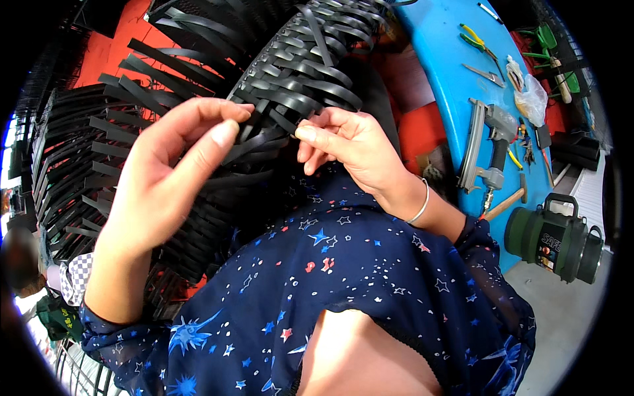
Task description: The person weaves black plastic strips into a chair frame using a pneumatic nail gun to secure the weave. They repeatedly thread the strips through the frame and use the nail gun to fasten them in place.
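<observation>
A long, partly woven piece of flat black strips [281, 79] lies across my lap, its loops overlapping in rows and running away toward the upper middle. My left hand [175, 162] is at the near left side of the weave, thumb and forefinger pinched around a black strip, part of which the fingertips hide. Facing it, my right hand [350, 142] grips the end of another black strip [284, 121] between thumb and forefinger, its other fingers curled. That strip slants up into the loops. A thin bangle circles my right wrist.
Many loose strip ends [109, 148] fan out at the left. On the blue table [439, 49] at the right are a nail gun [492, 145], yellow-handled pliers [474, 39], a clear plastic bag [530, 102] and a hammer [512, 200]. A green cylindrical device [551, 241] stands beside it.
</observation>
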The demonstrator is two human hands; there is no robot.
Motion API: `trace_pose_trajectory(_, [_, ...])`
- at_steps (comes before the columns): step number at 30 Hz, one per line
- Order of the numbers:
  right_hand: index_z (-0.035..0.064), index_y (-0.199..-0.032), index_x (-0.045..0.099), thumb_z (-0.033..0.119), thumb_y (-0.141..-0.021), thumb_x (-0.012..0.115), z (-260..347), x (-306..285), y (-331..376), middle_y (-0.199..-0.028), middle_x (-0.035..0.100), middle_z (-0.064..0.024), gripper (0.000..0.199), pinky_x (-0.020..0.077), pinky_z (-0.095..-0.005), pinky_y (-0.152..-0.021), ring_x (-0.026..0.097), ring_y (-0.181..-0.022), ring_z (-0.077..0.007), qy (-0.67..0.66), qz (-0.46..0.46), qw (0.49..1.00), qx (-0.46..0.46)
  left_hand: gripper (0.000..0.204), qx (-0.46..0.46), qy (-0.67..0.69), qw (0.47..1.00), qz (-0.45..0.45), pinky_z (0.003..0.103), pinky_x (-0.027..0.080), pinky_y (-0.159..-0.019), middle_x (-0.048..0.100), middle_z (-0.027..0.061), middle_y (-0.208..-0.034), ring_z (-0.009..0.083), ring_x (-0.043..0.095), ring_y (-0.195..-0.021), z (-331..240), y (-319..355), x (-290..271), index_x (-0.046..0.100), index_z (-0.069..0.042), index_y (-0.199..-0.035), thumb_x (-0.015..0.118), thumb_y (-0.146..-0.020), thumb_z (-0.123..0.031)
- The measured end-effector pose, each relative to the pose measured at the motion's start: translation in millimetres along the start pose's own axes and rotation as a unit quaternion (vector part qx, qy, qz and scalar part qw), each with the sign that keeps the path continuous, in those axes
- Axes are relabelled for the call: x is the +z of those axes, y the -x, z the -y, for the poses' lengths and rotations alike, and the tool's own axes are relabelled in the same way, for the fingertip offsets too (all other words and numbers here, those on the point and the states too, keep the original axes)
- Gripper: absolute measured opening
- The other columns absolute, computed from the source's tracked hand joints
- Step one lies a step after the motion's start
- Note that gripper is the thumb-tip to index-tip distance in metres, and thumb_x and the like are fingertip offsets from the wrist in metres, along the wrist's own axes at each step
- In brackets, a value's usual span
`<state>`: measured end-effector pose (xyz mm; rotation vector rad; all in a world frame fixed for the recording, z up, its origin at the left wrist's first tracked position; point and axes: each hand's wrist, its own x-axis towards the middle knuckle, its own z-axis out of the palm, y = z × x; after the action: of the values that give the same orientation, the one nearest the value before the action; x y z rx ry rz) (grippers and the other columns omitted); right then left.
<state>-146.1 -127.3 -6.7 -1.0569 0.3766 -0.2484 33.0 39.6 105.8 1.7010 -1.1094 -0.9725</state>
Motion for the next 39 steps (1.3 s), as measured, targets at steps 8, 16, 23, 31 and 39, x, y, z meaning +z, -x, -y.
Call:
trace_pose_trajectory(8, [-0.0022, -0.102, 0.069, 0.019, -0.100, 0.071, 2.0, 1.7, -8.5, -0.080, 0.070, -0.0068, 0.021, 0.0582, -0.0257, -0.064, 0.068, -0.069, -0.0124, 0.016, 0.022, 0.999, -0.027, 0.028, 0.070, -0.234, 0.964, -0.100, 0.026, 0.049, -0.087, 0.070, 0.0067, -0.120, 0.0113, 0.060, -0.096, 2.6, -11.9, -4.8, 0.066, -0.001, -0.123, 0.068, -0.095, -0.005])
trace_pose_trajectory(16, [-0.0014, -0.099, 0.067, 0.021, -0.101, 0.070, 6.0, 11.1, -2.0, -0.079, 0.070, -0.0071, 0.023, 0.0558, -0.0250, -0.061, 0.067, -0.066, -0.0121, 0.026, 0.004, 0.999, -0.023, 0.036, 0.251, -0.536, 0.797, -0.118, 0.038, 0.052, -0.084, 0.067, 0.0089, -0.121, 0.0287, 0.065, -0.099, 19.4, 0.7, 6.6, 0.067, -0.006, -0.121, 0.075, -0.087, -0.017])
trace_pose_trajectory(23, [-0.0019, -0.100, 0.067, 0.015, -0.102, 0.067, 2.9, 13.3, 2.3, -0.077, 0.069, -0.0073, 0.017, 0.0537, -0.0244, -0.061, 0.065, -0.064, -0.0123, 0.008, -0.038, 0.999, -0.029, 0.045, 0.197, -0.528, 0.817, -0.125, 0.041, 0.051, -0.088, 0.061, 0.0135, -0.117, 0.0319, 0.064, -0.102, 23.2, 5.6, 13.3, 0.065, -0.005, -0.132, 0.073, -0.089, -0.018])
trace_pose_trajectory(31, [-0.0010, -0.099, 0.066, 0.012, -0.104, 0.064, -1.6, 11.4, 5.6, -0.077, 0.068, -0.0077, 0.014, 0.0531, -0.0245, -0.061, 0.063, -0.063, -0.0123, -0.022, -0.043, 0.998, -0.048, 0.050, 0.187, -0.487, 0.844, -0.126, 0.043, 0.052, -0.092, 0.061, 0.0159, -0.118, 0.0356, 0.062, -0.105, 19.8, 2.8, 12.5, 0.062, -0.001, -0.130, 0.076, -0.087, -0.023])
trace_pose_trajectory(39, [0.0015, -0.092, 0.062, 0.013, -0.104, 0.063, -4.9, 14.6, 7.3, -0.077, 0.067, -0.0074, 0.016, 0.0525, -0.0246, -0.061, 0.063, -0.064, -0.0112, 0.007, -0.052, 0.996, -0.075, 0.040, 0.252, -0.503, 0.819, -0.112, 0.040, 0.051, -0.091, 0.063, 0.0121, -0.112, 0.0323, 0.064, -0.101, 17.3, 5.8, 4.4, 0.067, -0.004, -0.123, 0.075, -0.085, -0.015])
